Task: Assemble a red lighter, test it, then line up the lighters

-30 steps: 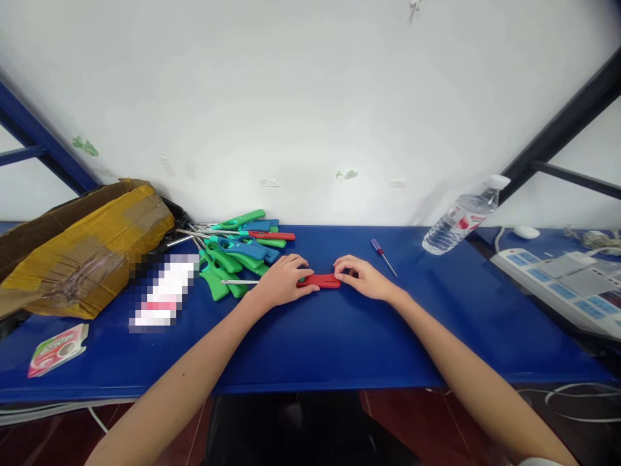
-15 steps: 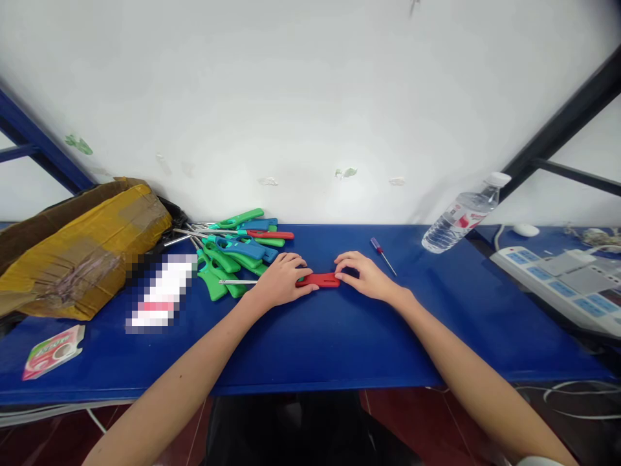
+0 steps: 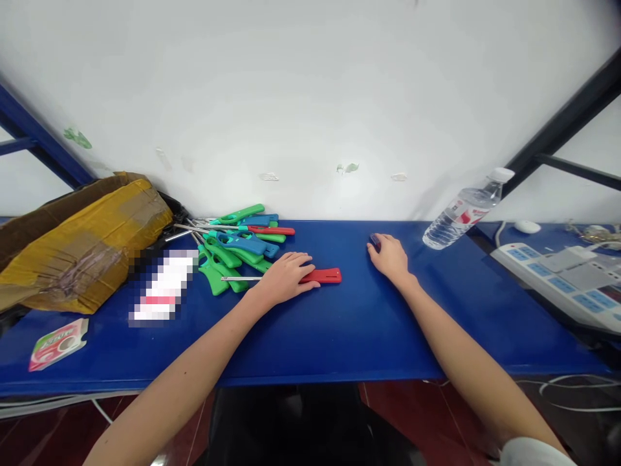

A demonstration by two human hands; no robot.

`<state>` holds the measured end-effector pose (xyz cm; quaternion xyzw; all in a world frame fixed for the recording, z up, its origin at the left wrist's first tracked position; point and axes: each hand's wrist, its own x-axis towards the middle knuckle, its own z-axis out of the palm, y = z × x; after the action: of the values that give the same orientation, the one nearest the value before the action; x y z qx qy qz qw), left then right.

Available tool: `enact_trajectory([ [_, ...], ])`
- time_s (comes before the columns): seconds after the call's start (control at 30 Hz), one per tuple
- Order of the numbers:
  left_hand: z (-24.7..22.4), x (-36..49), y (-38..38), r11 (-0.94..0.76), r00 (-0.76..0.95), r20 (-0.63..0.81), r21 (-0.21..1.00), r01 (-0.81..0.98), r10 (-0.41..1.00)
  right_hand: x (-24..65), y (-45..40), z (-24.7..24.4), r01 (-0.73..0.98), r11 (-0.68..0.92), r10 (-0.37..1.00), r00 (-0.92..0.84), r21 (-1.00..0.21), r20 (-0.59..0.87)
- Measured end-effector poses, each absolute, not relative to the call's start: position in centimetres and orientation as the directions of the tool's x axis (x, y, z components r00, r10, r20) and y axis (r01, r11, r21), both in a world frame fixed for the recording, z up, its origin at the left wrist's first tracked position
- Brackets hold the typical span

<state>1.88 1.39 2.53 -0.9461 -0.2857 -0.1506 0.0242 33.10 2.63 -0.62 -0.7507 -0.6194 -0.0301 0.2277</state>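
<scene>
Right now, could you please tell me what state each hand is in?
Left hand: fingers lie over the red plastic lighter; grip unclear.
Right hand: fingers over a blue-handled screwdriver; grip unclear.

We see a glossy red plastic lighter handle (image 3: 326, 276), a thin shiny metal rod (image 3: 241, 278) to its left, and a glossy blue tabletop (image 3: 349, 343). Far right stands a smooth clear plastic water bottle (image 3: 460, 219); far left, a rough brown cardboard box (image 3: 43, 223) under slick yellow tape (image 3: 92, 249).
</scene>
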Motion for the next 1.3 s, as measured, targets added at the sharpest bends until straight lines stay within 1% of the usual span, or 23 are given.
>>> enact_trajectory([
  [0.13,2.7,1.9,1.4,-0.832,0.789,0.286,0.066,0.551,0.544,33.3,2.5,-0.1,0.923,-0.188,0.913,0.290,-0.335,0.286],
  [0.23,2.7,1.9,1.3,-0.837,0.791,0.289,0.077,0.542,0.539,33.7,2.5,0.1,0.911,-0.177,0.914,0.292,-0.372,0.281],
  [0.3,2.6,1.9,1.4,-0.840,0.792,0.296,0.081,0.537,0.534,33.6,2.5,0.2,0.887,-0.099,0.894,0.278,-0.451,0.351],
  [0.37,2.5,1.9,1.4,-0.838,0.788,0.299,0.085,0.539,0.538,33.0,2.5,0.6,0.812,0.057,0.848,0.268,-0.580,0.458],
  [0.4,2.4,1.9,1.5,-0.836,0.787,0.296,0.085,0.543,0.541,32.4,2.5,1.0,0.742,0.149,0.820,0.277,-0.654,0.501],
  [0.47,2.4,1.9,1.5,-0.831,0.787,0.281,0.085,0.550,0.549,30.8,2.0,1.8,0.519,0.273,0.810,0.330,-0.810,0.485],
  [0.53,2.4,2.0,1.5,-0.827,0.788,0.262,0.083,0.557,0.557,28.9,1.2,2.9,0.201,0.318,0.864,0.342,-0.927,0.370],
  [0.57,2.4,2.0,1.5,-0.823,0.786,0.257,0.083,0.561,0.562,28.1,0.7,3.5,0.050,0.298,0.903,0.308,-0.953,0.298],
  [0.63,2.4,2.0,1.5,-0.817,0.780,0.258,0.085,0.570,0.571,26.8,-0.3,4.6,-0.183,0.266,0.950,0.214,-0.946,0.226],
  [0.7,2.4,2.0,1.5,-0.816,0.776,0.266,0.090,0.570,0.572,26.0,-1.1,5.4,-0.358,0.231,0.972,0.120,-0.905,0.201],
  [0.77,2.4,2.0,1.5,-0.820,0.777,0.273,0.095,0.565,0.567,25.8,-1.5,5.9,-0.477,0.209,0.977,0.064,-0.854,0.203],
  [0.83,2.3,2.0,1.5,-0.822,0.777,0.279,0.096,0.561,0.564,25.8,-1.7,6.1,-0.546,0.192,0.978,0.039,-0.816,0.204],
  [0.93,2.2,2.0,1.5,-0.820,0.775,0.281,0.094,0.565,0.566,25.6,-1.6,5.9,-0.570,0.167,0.981,0.015,-0.805,0.193],
  [1.17,2.3,2.0,1.5,-0.813,0.769,0.275,0.103,0.573,0.577,25.2,-1.7,5.5,-0.498,0.167,0.979,-0.016,-0.851,0.201],
  [1.3,2.3,2.1,1.4,-0.808,0.768,0.269,0.086,0.582,0.582,25.2,-1.7,5.4,-0.541,0.154,0.976,-0.049,-0.827,0.214],
])
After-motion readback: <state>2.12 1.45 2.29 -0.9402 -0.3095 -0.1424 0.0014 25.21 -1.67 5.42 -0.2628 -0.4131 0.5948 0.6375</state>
